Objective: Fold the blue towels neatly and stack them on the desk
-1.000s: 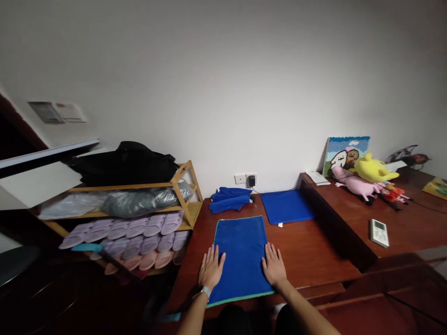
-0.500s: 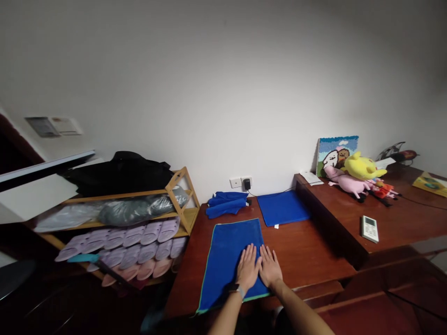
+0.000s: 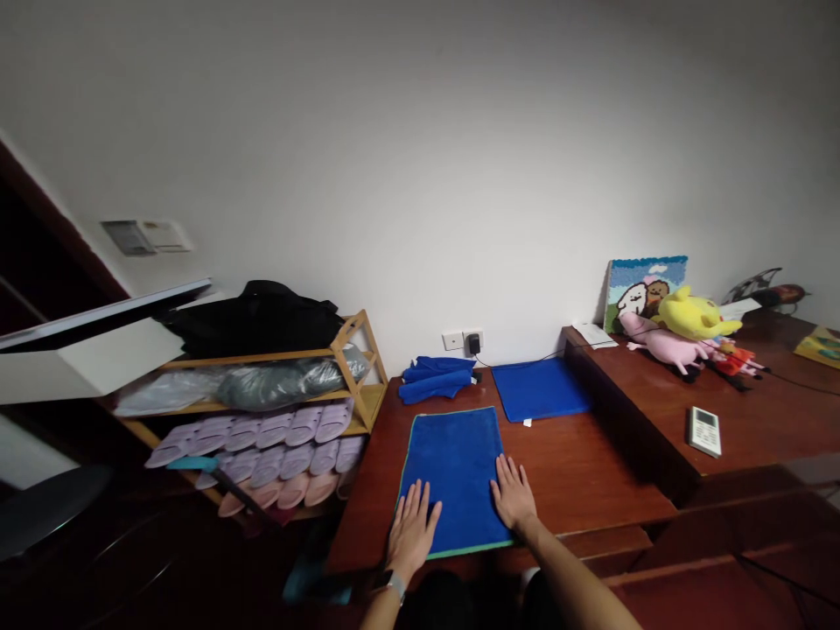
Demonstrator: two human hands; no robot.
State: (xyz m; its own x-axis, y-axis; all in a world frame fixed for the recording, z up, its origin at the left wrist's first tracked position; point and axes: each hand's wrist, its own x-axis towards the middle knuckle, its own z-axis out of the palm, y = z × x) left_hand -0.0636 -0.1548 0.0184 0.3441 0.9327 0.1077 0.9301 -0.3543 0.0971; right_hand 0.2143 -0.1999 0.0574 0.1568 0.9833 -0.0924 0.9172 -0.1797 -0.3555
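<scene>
A blue cloth (image 3: pixel 456 472) with a green edge lies spread flat on the brown wooden table (image 3: pixel 557 481). Over its near left part rests my left hand (image 3: pixel 412 528), fingers stretched out, a watch on the wrist. My right hand (image 3: pixel 513 494) lies flat across the cloth's right edge, its fingers also extended. Neither hand grips anything. Behind are a crumpled blue cloth (image 3: pixel 437 380) by the wall and a flat blue cloth (image 3: pixel 542 389) with a small white tag to its right.
To the left stands a wooden rack (image 3: pixel 371 398) with slippers (image 3: pixel 276 429) and a black bag (image 3: pixel 255 319). A higher desk (image 3: pixel 656 411) at the right bears plush toys (image 3: pixel 696 319) and a white remote control (image 3: pixel 704 431). A black plug (image 3: pixel 473 343) sits in the wall socket.
My left hand has slid left across the cloth to its left side, away from my right hand. My right hand stays near the right edge. The view has shifted slightly.
</scene>
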